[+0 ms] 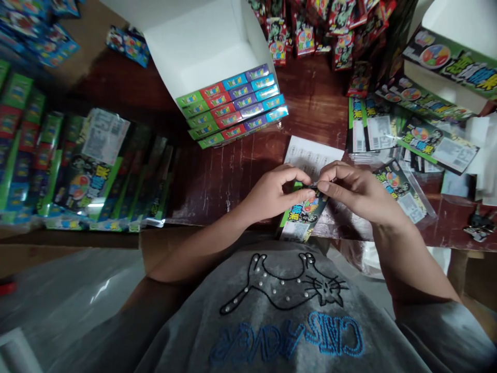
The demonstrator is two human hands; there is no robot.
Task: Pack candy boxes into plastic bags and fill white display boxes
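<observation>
Both hands meet over the near edge of a dark wooden table (217, 171). My left hand (272, 194) and my right hand (355, 189) each pinch the top edge of a flat printed packet (305, 215), black and green with a colourful wheel on it, in a clear sleeve. The packet hangs down between my hands toward my chest. Just behind my fingers a white printed paper sheet (312, 155) lies on the table.
An open white box (209, 57) holds rows of small coloured boxes (233, 106) at the back middle. Bagged packets (97, 171) pile up at left. Loose flat packets (419, 134) spread at right, and hanging packs (310, 31) stand behind.
</observation>
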